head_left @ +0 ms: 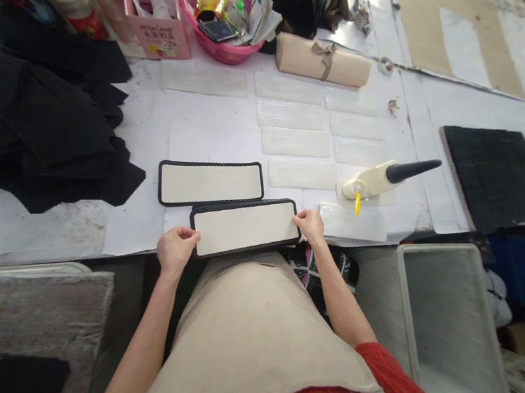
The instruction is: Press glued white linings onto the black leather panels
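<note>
A cream rectangular panel with a black border point(246, 227) lies at the table's front edge, close to my apron. My left hand point(179, 248) pinches its left end, and my right hand point(310, 223) pinches its right end. Just behind it, slightly to the left, lies a similar black-bordered panel point(209, 181), touching or nearly touching the first. To the right of my right hand is a clear flat strip point(354, 222). Beyond that strip rests a cream bottle point(372, 181) with a black tapered end and a yellow tip.
Black fabric pieces point(19, 117) are heaped at the left. Several clear strips point(296, 141) lie mid-table. Behind them are a pink basket point(233, 54), a pink box point(157, 35) and a beige roll point(320, 61). Black strips point(495, 172) lie right; a grey bin point(448, 313) stands below.
</note>
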`<state>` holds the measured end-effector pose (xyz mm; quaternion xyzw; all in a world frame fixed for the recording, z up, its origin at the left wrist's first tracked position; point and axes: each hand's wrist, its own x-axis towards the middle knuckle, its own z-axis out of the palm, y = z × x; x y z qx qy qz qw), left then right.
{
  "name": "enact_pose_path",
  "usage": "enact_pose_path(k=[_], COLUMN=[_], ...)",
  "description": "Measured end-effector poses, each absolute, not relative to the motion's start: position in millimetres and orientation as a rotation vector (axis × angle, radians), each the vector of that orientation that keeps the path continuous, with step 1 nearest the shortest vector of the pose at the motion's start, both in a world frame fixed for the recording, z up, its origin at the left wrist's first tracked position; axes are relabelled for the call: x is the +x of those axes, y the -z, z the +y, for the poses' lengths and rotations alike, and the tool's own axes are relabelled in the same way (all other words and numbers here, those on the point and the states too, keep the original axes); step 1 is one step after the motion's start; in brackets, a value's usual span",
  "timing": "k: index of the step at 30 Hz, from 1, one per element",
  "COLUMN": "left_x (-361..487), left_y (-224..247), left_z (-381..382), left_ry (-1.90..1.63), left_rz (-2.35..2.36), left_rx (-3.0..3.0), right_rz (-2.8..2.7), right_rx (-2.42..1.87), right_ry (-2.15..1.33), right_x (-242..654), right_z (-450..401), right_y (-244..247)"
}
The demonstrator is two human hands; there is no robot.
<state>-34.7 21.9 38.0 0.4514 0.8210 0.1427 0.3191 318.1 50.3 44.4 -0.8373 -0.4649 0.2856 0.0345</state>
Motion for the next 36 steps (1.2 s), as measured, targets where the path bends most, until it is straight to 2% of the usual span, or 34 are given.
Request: enact_pose_path(k=[16,29,33,36], left_x=[-23.3,-30.3,-28.5,-9.6], left_y=[-46.8,-41.2,-49.4,-52.5], left_z=[17.6,12.7,6.7,8.1], left_ry=[-0.321,-0.437,-0.561,-0.644], left_rz=[2.241,2.148,2.288,2.137], left_rx=[1.279,1.326,1.524,1.849], right_rz=[-1.430,-1.336,-1.367,-1.569], right_rx=[-2.597,-2.444,-2.379,-2.224], right_ry=[-0.857,-0.942,-0.643,-0.428], right_x=[318.3,330.7,324.6,293.3], right_z=[49.9,47.7,37.5,30.9], right_y=[-44.1,-33.2,-48.1,-57.0])
